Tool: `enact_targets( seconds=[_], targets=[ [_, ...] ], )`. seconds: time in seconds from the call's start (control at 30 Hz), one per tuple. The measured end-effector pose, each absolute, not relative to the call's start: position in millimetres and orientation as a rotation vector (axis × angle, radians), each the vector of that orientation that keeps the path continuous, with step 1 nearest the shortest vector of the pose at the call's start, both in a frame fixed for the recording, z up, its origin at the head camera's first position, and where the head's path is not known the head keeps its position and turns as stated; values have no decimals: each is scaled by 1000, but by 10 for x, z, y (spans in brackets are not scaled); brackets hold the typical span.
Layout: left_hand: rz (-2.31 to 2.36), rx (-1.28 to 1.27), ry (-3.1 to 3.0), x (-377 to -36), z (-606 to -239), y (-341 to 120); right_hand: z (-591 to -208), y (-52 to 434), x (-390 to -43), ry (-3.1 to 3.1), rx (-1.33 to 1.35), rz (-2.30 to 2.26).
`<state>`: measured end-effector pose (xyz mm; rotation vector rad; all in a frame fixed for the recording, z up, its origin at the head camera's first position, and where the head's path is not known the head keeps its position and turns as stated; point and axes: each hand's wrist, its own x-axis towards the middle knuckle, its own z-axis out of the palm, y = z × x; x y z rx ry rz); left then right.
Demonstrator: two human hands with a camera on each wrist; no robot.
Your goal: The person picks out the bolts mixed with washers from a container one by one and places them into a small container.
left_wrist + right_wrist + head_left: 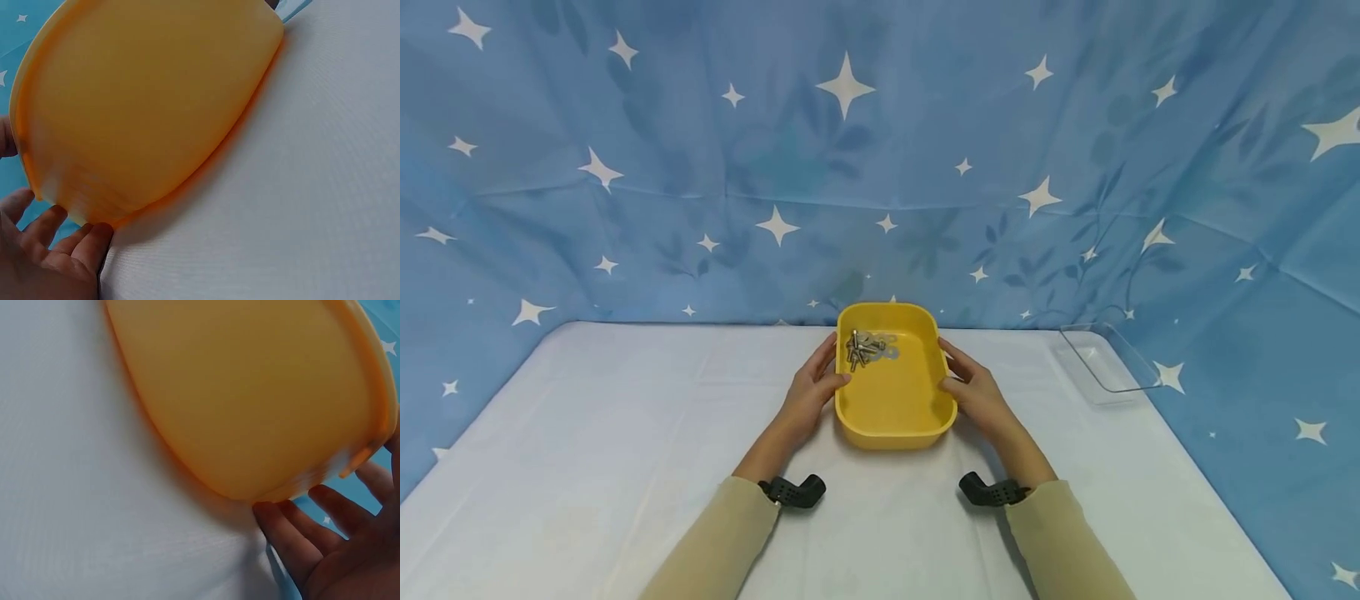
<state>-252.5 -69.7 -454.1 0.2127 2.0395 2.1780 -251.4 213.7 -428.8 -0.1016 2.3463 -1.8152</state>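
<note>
A yellow rounded rectangular tray (pixel 898 404) is held between both hands in the middle of the head view. My left hand (pixel 808 390) grips its left side, thumb over the rim and fingers along the outer wall. On the opposite side my right hand (pixel 977 392) holds it the same way. Several metal bolts (pixel 856 353) lie heaped in the tray's upper left, with flat washers (pixel 892 353) beside them. Both wrist views show the outside of the tray (pixel 150 106) close over the white cloth, with fingertips against its wall.
At the back right of the white-covered table (pixel 625 442) stands a clear plastic box (pixel 1101 358). A blue curtain (pixel 910 150) with white stars hangs behind the table's far edge. A black wrist camera (pixel 797 492) sits at each sleeve cuff.
</note>
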Motion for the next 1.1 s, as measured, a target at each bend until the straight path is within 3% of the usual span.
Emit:
enact_targets(
  seconds=[0.4, 0.83, 1.1],
  targets=[
    [2137, 334, 2117, -2518, -4621, -642, -4121, 2218, -2452, 2557, -10, -1610],
    [2169, 319, 2106, -2549, -4568, -727, -3510, 2075, -2774, 2623, -244, -1458],
    [2167, 322, 2110, -2546, -4551, -713, -3498, 1794, -3077, 2264, -282, -1471]
  ],
)
